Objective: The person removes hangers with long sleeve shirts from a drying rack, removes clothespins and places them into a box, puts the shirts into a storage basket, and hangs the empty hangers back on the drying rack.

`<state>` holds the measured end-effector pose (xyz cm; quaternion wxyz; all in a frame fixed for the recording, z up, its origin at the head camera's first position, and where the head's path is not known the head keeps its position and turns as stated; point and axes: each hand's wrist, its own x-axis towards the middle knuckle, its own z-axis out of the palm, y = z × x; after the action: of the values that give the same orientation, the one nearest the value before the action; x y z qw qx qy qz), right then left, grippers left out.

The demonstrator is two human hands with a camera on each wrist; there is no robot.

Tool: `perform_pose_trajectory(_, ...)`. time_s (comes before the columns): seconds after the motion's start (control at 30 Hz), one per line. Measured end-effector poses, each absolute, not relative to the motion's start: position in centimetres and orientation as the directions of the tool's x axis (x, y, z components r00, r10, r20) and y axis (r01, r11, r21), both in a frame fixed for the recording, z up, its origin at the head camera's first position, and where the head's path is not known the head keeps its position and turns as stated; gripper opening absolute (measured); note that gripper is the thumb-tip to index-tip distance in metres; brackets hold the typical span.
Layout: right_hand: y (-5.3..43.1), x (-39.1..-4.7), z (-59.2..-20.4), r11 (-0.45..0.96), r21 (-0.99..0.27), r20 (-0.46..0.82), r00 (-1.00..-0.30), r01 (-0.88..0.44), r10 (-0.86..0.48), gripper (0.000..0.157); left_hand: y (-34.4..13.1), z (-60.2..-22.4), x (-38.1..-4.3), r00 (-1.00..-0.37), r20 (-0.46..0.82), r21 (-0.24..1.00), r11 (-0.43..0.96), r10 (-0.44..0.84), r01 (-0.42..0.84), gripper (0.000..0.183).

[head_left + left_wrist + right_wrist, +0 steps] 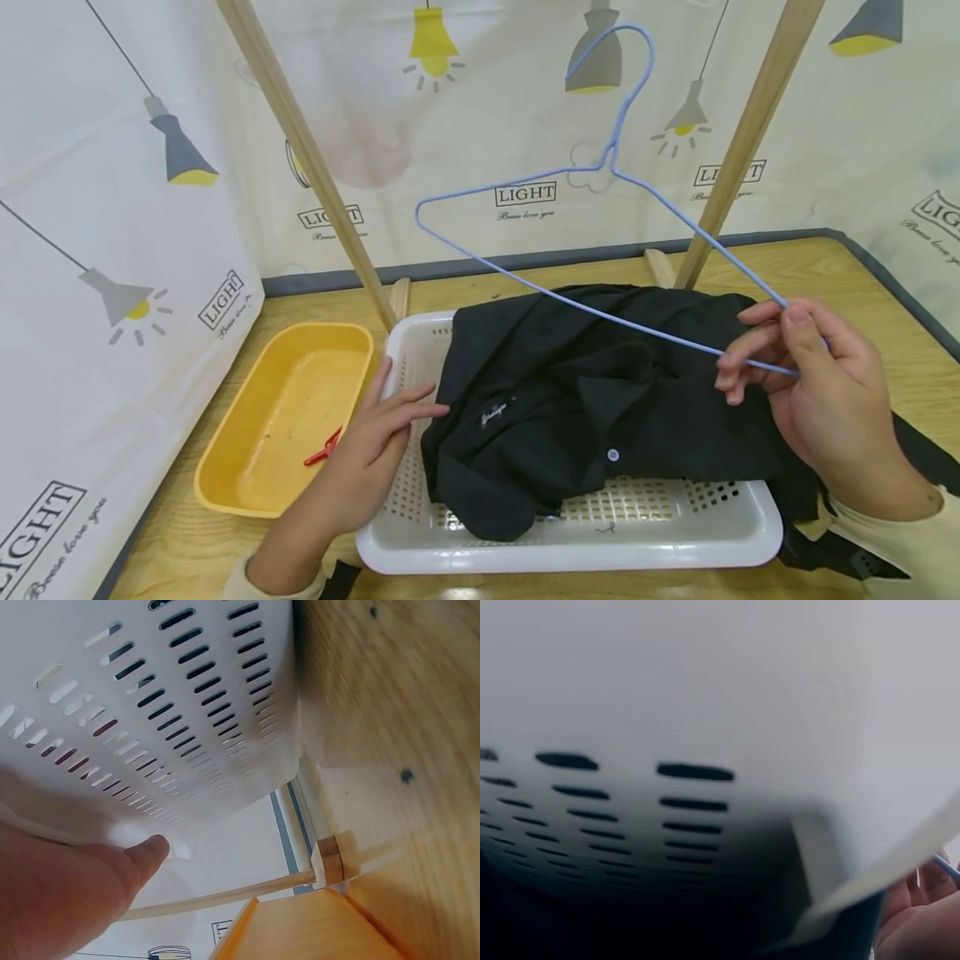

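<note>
In the head view my right hand (828,392) pinches one lower corner of a blue wire hanger (525,283), which is held up at a slant with its hook at the top. Below it a black shirt (540,400) with a pale button and small white lettering lies bunched in a white perforated basket (570,557). Part of the shirt spills over the basket's right side. My left hand (378,450) is at the basket's left rim, fingers extended towards the shirt's edge. The left wrist view shows the basket's slotted outer wall (187,697) above the thumb (146,855).
A yellow tray (285,375) stands left of the basket, with a red clip (324,448) inside. Two wooden poles (315,167) rise behind the basket from feet on the wooden tabletop (795,275). Printed cloth walls (465,125) surround the table.
</note>
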<state>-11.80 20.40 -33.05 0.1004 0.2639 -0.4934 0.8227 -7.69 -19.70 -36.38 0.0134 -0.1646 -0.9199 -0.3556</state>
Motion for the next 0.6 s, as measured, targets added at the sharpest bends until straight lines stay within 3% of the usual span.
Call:
perform_pose_trajectory(0.23, 20.4, -11.7, -32.5, -0.541, -0.687, 0.587, -0.809, -0.485, -0.019, 0.032, -19.7, -36.6, -7.9, -0.947, 0.137, 0.674, 0.674, 0.289, 0.303, 0.045)
perform_pose_trajectory(0.5, 21.6, -12.8, -29.7, -0.473, -0.645, 0.607, -0.778, -0.6, 0.16, 0.032, -19.8, -36.7, -7.8, -0.953, 0.132, 0.688, 0.667, 0.274, 0.287, 0.043)
perform_pose_trajectory(0.6, 22.1, -13.6, -28.8, -0.459, -0.632, 0.627, -0.76, -0.625, 0.171, 0.033, -19.8, -36.7, -7.9, -0.952, 0.134, 0.687, 0.667, 0.273, 0.288, 0.043)
